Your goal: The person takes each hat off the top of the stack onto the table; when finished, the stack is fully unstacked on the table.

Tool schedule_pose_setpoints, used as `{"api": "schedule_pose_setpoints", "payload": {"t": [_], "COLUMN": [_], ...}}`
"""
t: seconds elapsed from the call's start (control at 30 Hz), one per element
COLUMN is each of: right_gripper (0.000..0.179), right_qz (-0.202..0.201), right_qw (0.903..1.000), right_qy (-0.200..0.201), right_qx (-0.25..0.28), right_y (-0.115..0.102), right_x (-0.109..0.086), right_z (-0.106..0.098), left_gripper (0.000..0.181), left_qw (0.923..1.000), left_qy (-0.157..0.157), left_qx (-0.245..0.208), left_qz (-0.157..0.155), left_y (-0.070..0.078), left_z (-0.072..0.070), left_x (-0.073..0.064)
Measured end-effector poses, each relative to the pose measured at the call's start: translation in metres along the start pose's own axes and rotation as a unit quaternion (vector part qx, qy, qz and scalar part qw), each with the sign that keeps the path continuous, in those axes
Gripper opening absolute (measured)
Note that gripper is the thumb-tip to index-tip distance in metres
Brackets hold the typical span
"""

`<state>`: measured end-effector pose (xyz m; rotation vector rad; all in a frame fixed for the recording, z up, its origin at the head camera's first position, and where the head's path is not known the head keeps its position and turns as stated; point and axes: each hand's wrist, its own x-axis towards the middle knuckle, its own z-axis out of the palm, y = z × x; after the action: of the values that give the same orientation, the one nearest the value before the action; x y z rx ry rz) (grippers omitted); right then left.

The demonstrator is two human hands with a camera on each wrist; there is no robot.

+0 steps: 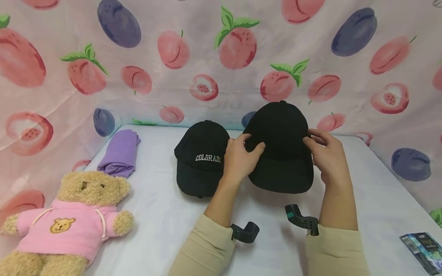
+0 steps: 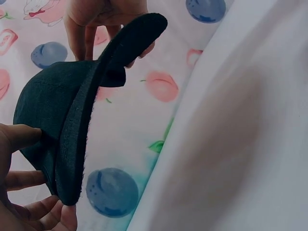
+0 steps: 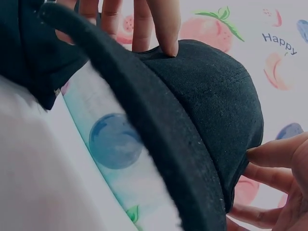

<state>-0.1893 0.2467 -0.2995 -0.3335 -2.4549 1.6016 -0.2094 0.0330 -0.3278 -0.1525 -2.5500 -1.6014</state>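
A plain black baseball cap (image 1: pixel 280 134) is held up by both hands, its brim down and facing me. My left hand (image 1: pixel 240 157) grips its left side with the thumb on the front. On the opposite side my right hand (image 1: pixel 326 153) pinches the edge, thumb in front and fingers behind. Both wrist views show the cap (image 2: pixel 53 110) tilted above the white surface, with thumbs pressing its crown. Just left of it a second black cap (image 1: pixel 197 178), lettered COLORADO, sits on the surface, partly covered by my left hand.
A teddy bear (image 1: pixel 65 234) in a pink hoodie lies at the front left. Behind it rests a folded purple cloth (image 1: pixel 119 153). A dark printed packet (image 1: pixel 423 251) is at the right edge. Fruit-patterned fabric (image 1: pixel 235 88) hangs behind the white surface (image 1: pixel 152 230).
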Motion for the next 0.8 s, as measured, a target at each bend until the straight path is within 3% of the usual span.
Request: {"api": "schedule_pose_setpoints", "payload": {"t": [0.57, 0.8], "right_gripper": [0.056, 0.058], "right_qz": [0.001, 0.014], "right_qw": [0.9995, 0.9998], "right_qy": [0.004, 0.011], "right_qx": [-0.031, -0.012], "right_y": [0.017, 0.03], "right_x": [0.006, 0.012], "right_z": [-0.013, -0.02], "left_gripper": [0.056, 0.053], "left_qw": [0.9998, 1.0], "left_qy": [-0.015, -0.004], "left_qx": [0.007, 0.001], "left_qz": [-0.011, -0.001], "left_y": [0.001, -0.002], "left_z": [0.024, 0.037], "left_x": [0.001, 0.004]}}
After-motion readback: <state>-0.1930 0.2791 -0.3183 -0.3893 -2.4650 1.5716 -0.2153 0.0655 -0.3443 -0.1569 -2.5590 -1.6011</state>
